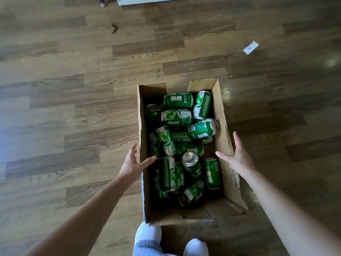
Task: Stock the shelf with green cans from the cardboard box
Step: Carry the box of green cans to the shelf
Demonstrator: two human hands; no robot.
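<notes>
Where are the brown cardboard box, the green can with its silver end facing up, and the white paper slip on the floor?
brown cardboard box (223, 143): head view, inside of right wall.
green can with silver end up (190, 159): head view, silver end.
white paper slip (251, 47): head view, its middle.

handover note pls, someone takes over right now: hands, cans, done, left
Left hand: open, fingers spread, at the left wall of the cardboard box, holding nothing.
Right hand: open, straddling the right wall, thumb on the inner side, holding nothing.
Box: on the wooden floor in front of the person's feet, top open.
Green cans: loose pile inside the box, most lying on their sides.
Done: nothing visible; no can in hand, shelf not in view.
Left: take the cans out, or carry the box over, and stock the shelf.
</notes>
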